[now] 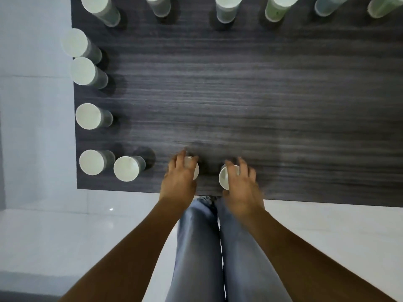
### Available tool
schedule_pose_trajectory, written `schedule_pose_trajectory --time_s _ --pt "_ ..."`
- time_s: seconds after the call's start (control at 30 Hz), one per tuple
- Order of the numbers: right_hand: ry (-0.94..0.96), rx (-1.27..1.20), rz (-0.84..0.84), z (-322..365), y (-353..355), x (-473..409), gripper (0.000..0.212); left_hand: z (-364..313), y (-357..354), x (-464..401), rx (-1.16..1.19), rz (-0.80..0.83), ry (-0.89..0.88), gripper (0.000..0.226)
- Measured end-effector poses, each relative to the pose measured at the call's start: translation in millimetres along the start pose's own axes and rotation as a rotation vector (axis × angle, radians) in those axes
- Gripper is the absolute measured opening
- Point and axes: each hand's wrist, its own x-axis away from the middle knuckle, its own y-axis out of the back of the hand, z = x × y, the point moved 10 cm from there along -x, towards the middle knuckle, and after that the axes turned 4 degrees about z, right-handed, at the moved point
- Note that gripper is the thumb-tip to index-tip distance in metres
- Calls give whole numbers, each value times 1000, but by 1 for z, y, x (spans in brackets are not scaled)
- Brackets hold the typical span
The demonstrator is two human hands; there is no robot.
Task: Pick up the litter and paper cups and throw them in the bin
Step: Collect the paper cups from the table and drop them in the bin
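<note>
The left hand [180, 177] was wrapped around a paper cup [194, 168] near the table's front edge, fingers curled over its rim and far side, so only a sliver of white showed at the hand's 3 o'clock. The right hand [242, 184] grasped a second cup [225, 176], its open mouth showing at the hand's 9 o'clock, fingers draped across the top and thumb at the near side. The two held cups stood close together but apart, at about 6 o'clock on the dark wood-grain table [239, 94]. Whether either cup had left the surface could not be told.

At 9 o'clock from the left hand stood a pair of cups [128, 168] just beside each other near the table's corner. Three more cups [88, 116] lined the left edge toward 10 o'clock, and a row of cups [226, 7] ran along the far edge at 12 o'clock. Below the table, jeans-clad legs [200, 247] stood on a pale floor [65, 236].
</note>
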Motion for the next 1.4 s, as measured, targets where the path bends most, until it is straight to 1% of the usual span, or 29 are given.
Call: schedule_pose_trajectory --time_s 0.1,0.3,0.47,0.53,0.7,0.9,1.0,1.1,1.27,1.4 --pt "19 -50 -11 -4 -1 2 79 1 -1 3 -5 -30 7 63" --pt "36 -78 -33 -7 15 20 77 -14 13 13 1 -28 -10 61" --pt "1 -105 -75 -12 49 57 77 -48 40 30 -2 32 -61 67" --pt "-25 -123 -108 -16 67 76 77 -67 58 39 -13 25 -93 69" --pt "-91 -213 -237 -25 104 127 77 -115 96 67 -80 -13 -240 70" --pt "-199 -371 -420 -39 124 209 66 -176 112 116 -243 77 -470 70" --pt "-278 -444 -475 -53 122 253 61 -206 114 148 -335 128 -561 68" --pt "-361 -540 -533 -75 116 303 60 -245 113 183 -432 133 -668 62" --pt "-526 -700 -643 -129 85 392 68 -321 82 253 -607 173 -858 59" --pt "-679 -827 -761 -181 43 474 71 -382 24 328 -732 215 -1033 61"
